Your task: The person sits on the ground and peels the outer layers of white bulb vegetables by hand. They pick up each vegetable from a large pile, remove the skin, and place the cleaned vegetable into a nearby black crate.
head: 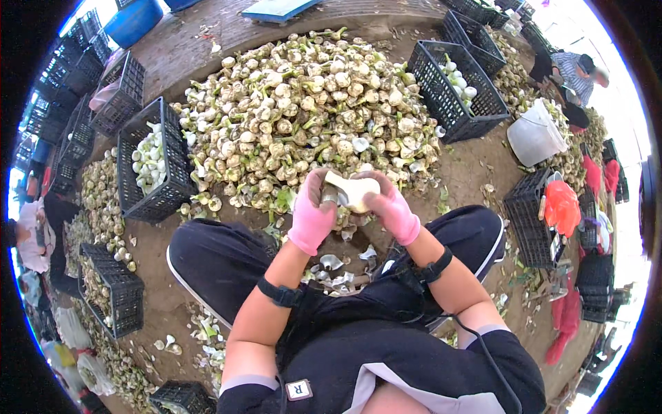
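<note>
In front of my lap I hold a whitish garlic bulb [362, 192], its stem pointing to the left. My right hand [391, 209], in a pink glove with soiled fingers, grips the round part. My left hand [315, 212], gloved alike, closes about the stem end. A greyish band or small tool [329, 195] shows at the left thumb; its exact kind is unclear. Just beyond both hands rises a large heap of garlic bulbs [310, 114] with soil-stained skins and short green stems. Peeled garlic skins [331, 262] lie between my legs.
Black plastic crates holding cleaner garlic stand left [155, 202] and right [457, 98] of the heap. A white bucket [536, 135] and a crate with a red plastic bag [562, 208] are at right. Other people [571, 77] sit at both sides. A blue platform [279, 9] lies beyond.
</note>
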Tool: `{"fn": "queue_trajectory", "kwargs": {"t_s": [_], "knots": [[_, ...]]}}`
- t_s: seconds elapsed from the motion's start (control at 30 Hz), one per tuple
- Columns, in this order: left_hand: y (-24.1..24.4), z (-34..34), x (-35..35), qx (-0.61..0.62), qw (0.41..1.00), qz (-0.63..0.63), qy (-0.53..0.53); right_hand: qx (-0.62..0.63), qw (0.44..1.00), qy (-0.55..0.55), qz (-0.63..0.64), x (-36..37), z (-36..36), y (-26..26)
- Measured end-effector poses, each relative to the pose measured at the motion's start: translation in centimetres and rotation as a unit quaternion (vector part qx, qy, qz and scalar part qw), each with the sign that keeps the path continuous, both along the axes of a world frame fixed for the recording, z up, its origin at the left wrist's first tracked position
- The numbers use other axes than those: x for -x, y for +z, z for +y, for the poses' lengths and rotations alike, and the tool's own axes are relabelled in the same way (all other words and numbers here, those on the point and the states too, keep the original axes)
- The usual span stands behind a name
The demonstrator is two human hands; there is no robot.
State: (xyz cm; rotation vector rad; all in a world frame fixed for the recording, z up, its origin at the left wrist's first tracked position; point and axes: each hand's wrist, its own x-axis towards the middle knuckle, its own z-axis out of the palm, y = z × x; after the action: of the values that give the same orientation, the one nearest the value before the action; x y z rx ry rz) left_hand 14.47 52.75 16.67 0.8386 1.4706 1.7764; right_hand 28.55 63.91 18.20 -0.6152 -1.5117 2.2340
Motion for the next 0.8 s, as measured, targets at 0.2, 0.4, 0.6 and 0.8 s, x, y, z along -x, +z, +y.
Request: {"fn": "queue_trajectory", "kwargs": {"t_s": [0.2, 0.4, 0.6, 0.8], "knots": [[1.2, -0.4, -0.9, -0.011, 0.996, -0.086, -0.034, 0.284, 0.959, 0.003, 0.007, 0.8, 1.3, -0.3], [1.4, -1.0, -2.2, 0.043, 0.986, 0.039, -0.156, 0.105, 0.994, -0.038, 0.006, 0.4, 1.1, -3.2], [0.7, -0.6, 1.4, 0.035, 0.993, -0.096, -0.058, 0.145, 0.977, 0.153, -0.032, -0.4, 1.8, 0.0], [-1.7, 0.2, 1.8, 0.129, 0.982, 0.135, 0.020, 0.145, 0.968, 0.198, -0.040, -0.2, 0.0, 1.8]]}}
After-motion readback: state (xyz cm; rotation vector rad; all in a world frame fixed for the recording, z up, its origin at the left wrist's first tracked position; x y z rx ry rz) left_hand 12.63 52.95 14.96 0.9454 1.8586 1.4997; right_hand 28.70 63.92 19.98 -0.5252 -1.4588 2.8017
